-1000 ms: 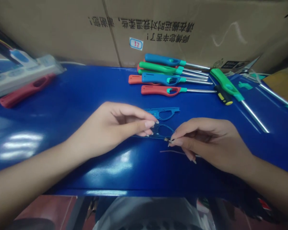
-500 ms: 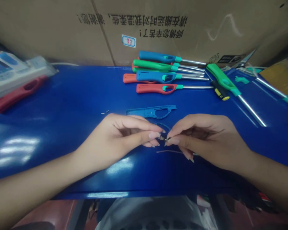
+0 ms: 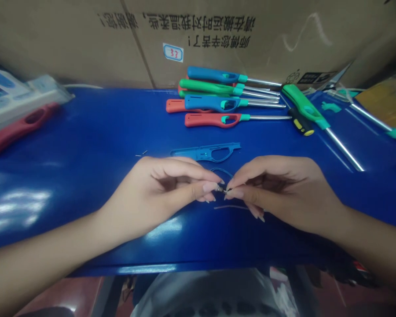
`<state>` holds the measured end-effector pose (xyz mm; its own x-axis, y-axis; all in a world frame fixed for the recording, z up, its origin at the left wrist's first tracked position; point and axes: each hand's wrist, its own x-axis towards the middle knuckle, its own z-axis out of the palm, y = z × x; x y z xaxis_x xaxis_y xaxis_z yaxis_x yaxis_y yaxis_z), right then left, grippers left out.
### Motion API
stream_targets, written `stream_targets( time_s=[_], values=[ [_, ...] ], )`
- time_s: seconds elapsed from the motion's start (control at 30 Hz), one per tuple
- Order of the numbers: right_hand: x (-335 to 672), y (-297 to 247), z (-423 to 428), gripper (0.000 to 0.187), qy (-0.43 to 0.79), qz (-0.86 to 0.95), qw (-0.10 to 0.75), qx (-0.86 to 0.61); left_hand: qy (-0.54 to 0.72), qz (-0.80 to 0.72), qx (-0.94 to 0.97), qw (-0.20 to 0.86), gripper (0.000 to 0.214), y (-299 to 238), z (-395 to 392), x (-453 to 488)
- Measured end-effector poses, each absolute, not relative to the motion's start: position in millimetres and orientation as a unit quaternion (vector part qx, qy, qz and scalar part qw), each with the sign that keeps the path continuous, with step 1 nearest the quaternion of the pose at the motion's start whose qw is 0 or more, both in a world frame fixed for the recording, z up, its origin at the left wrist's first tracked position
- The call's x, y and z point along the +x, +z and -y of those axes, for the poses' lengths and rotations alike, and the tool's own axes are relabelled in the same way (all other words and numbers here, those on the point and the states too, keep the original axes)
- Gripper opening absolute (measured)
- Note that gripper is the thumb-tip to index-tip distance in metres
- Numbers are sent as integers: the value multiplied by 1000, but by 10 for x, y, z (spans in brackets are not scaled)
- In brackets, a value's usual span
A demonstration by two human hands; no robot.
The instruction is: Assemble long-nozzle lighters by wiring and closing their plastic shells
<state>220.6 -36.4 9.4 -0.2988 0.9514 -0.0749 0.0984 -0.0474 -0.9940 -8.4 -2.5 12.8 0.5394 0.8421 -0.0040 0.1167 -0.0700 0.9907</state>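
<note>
My left hand (image 3: 168, 189) and my right hand (image 3: 284, 189) meet over the blue table, thumb and fingertips pinched in each. Between them is a tiny metal part (image 3: 221, 189), one end in each pinch; its exact kind is too small to tell. A thin pale tube or wire (image 3: 229, 207) reaches leftward from under my right fingers. Just beyond the hands lies an opened blue lighter casing half (image 3: 198, 152), inner side up. Another curved blue piece (image 3: 222, 170) is mostly hidden behind my fingers. Small screws (image 3: 141, 154) lie to the left of the casing.
Several long-nosed lighters, among them a red one (image 3: 214, 119), lie in a row before the cardboard box (image 3: 201, 61). A green lighter (image 3: 303, 105) and a black-yellow screwdriver handle (image 3: 302, 123) are at right. A power strip (image 3: 23, 101) and red casing (image 3: 23, 127) sit at left.
The camera view has shifted slightly. Both hands keep their pinch on the tiny metal part, with little visible movement between them.
</note>
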Motion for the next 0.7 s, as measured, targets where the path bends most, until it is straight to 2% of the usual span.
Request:
stream_targets(
  time_s=[0.4, 0.7],
  values=[
    [2214, 101, 346, 14, 558, 585, 368, -459, 307, -313, 817, 375, 15, 133, 59, -170],
    [2219, 76, 363, 6, 480, 655, 371, -450, 289, -312, 839, 338, 16, 141, 58, -174]
  ],
)
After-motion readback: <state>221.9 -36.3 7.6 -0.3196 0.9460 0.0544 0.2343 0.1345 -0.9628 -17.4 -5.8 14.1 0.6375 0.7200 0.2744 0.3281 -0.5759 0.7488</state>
